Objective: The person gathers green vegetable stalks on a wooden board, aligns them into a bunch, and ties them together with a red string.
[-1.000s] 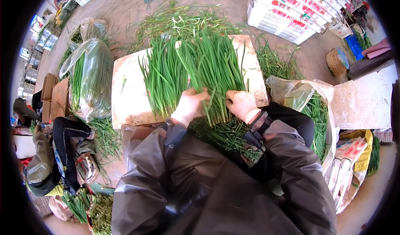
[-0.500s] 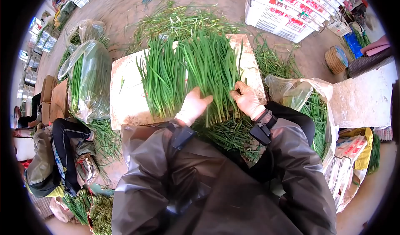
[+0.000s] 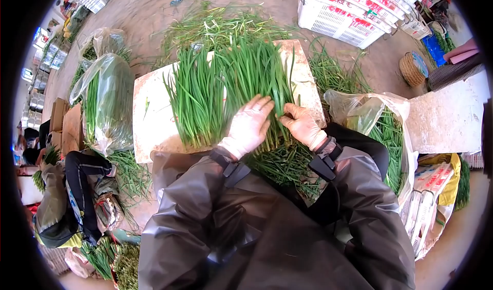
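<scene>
A: What is laid out, and where?

B: The left bundle (image 3: 195,95) and the right bundle (image 3: 259,69) of long green stalks are spread side by side on a pale board (image 3: 153,120), leaf tips pointed far and stem ends near.

A: How are the fingers set?

B: On the left hand (image 3: 248,125), the fingers are extended and slightly parted, laid over the lower part of the right bundle; nothing is seen to be clasped. On the right hand (image 3: 304,126), thumb and forefinger are brought close together at that bundle's right edge; whether a leaf is pinched cannot be told.

A: What could go wrong?

B: The 2 bundles are parted only by a narrow gap, so stalks could be mixed if the left hand is swept leftward. A leaf could be torn if it is tugged by the right hand while tangled with others.

A: And at the board's near edge?

B: The right bundle's stem ends seem to be poked past it; if nudged nearer, stalks could be dropped into the loose greens (image 3: 287,171) below.
</scene>
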`<action>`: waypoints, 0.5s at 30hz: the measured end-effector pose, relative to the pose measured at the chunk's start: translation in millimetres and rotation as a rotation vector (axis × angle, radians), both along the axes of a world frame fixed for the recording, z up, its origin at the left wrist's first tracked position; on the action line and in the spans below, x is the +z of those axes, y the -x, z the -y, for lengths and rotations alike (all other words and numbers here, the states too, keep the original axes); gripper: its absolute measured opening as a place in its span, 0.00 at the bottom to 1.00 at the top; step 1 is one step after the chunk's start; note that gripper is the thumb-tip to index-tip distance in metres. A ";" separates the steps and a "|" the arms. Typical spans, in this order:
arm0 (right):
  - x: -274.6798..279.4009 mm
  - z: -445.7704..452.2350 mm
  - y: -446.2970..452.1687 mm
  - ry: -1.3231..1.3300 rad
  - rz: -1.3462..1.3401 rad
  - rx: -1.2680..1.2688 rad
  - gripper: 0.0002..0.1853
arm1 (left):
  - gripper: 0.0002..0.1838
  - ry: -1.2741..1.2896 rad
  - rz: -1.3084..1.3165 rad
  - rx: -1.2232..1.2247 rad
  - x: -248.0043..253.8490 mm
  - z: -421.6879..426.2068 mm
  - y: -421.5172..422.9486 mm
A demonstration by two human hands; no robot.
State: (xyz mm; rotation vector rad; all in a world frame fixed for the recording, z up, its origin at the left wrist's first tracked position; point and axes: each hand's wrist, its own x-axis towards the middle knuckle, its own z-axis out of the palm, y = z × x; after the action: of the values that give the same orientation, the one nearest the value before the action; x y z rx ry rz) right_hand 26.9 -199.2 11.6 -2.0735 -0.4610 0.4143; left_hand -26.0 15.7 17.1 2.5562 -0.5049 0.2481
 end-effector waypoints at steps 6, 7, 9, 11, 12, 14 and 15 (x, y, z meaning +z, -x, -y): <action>-0.6 2.0 2.7 -0.063 0.027 0.102 0.09 | 0.30 -0.234 -0.164 -0.153 -14.6 1.7 -6.5; -0.2 2.4 2.7 -0.063 0.017 0.119 0.10 | 0.30 -0.240 -0.174 -0.146 -15.3 2.8 -6.6; 22.0 0.9 3.9 -0.178 -0.138 0.174 0.09 | 0.30 -0.257 -0.196 -0.123 -18.4 1.4 -4.9; 39.8 0.5 2.4 -0.315 -0.290 0.231 0.09 | 0.30 -0.267 -0.195 -0.113 -21.8 2.0 -3.6; 43.0 4.3 -2.1 -0.292 -0.313 0.299 0.09 | 0.29 -0.272 -0.180 -0.105 -23.0 2.7 -2.4; 67.5 10.9 -2.6 -0.474 -0.353 0.260 0.07 | 0.29 -0.263 -0.167 -0.101 -23.5 2.2 -2.1; 76.9 14.9 -2.3 -0.565 -0.373 0.238 0.06 | 0.29 -0.248 -0.173 -0.106 -23.2 2.0 -1.7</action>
State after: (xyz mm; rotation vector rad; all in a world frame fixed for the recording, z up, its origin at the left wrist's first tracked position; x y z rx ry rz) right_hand 29.3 -214.0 88.6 -1.3638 -0.5272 0.7057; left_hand -24.3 13.7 -6.2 2.7455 -0.6364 -0.0782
